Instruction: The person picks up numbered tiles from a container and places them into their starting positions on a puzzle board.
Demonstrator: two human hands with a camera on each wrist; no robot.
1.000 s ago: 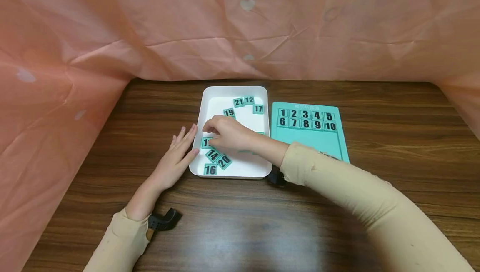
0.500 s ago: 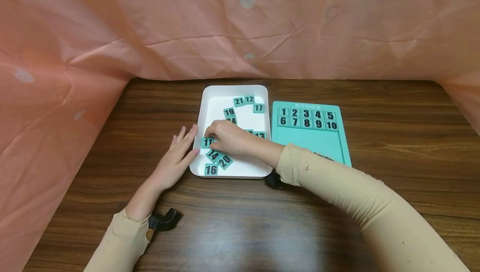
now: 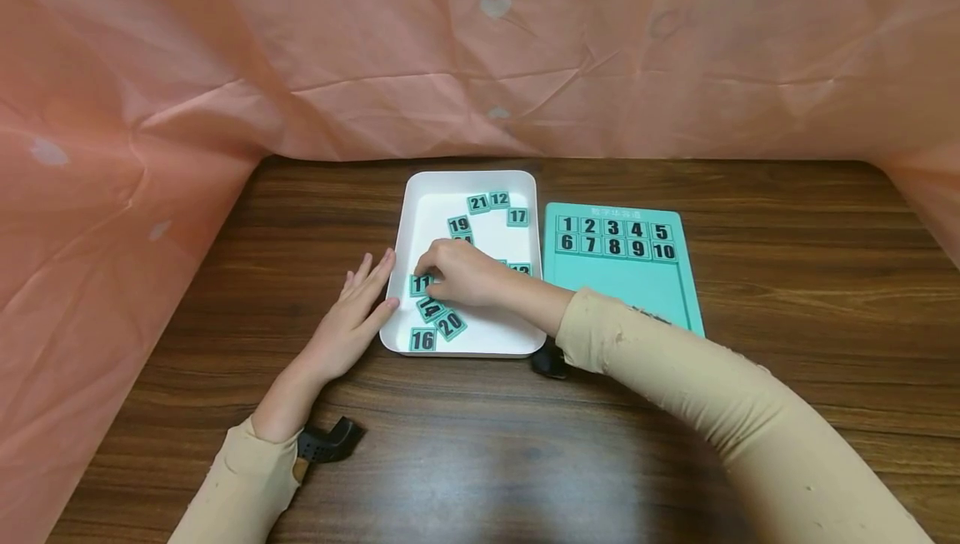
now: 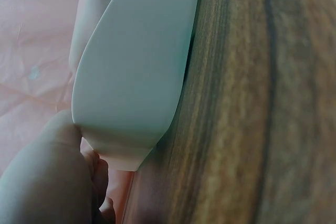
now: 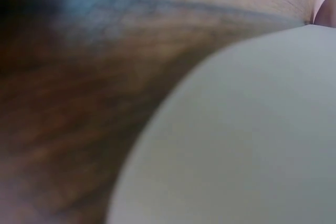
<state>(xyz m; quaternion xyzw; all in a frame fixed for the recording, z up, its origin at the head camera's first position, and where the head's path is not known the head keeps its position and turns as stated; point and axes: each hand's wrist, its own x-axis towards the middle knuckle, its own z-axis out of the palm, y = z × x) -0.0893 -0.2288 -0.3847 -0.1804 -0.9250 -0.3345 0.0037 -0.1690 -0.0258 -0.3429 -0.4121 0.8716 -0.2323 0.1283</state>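
Note:
In the head view, my right hand [image 3: 467, 274] is over the white tray [image 3: 498, 331], its thumb and index finger pinching the tile numbered 11 [image 3: 420, 286]. Just below lie tile 14 [image 3: 431, 309], tile 20 [image 3: 451, 325] and tile 16 [image 3: 423, 339]. My left hand [image 3: 347, 323] rests with straight fingers against the tray's left edge. The left wrist view has the tray's outer wall [image 4: 136, 61] close up, with the hand [image 4: 44, 177] at its rim. Only the tray's pale side [image 5: 236, 135] fills much of the right wrist view; the right fingers' work is hidden there.
Right of the tray lies a turquoise number board [image 3: 607, 276] with two rows of tiles, 1 to 10, its lower part covered by the right sleeve [image 3: 675, 361]. Farther up the tray are tile 19 [image 3: 459, 225], tile 21 [image 3: 478, 204], tile 12 [image 3: 499, 200] and tile 17 [image 3: 517, 217].
My right hand came down onto tile 11 and now has shifted it slightly to the right. Tile 14 has nudged a little the same way. The left hand stays put.

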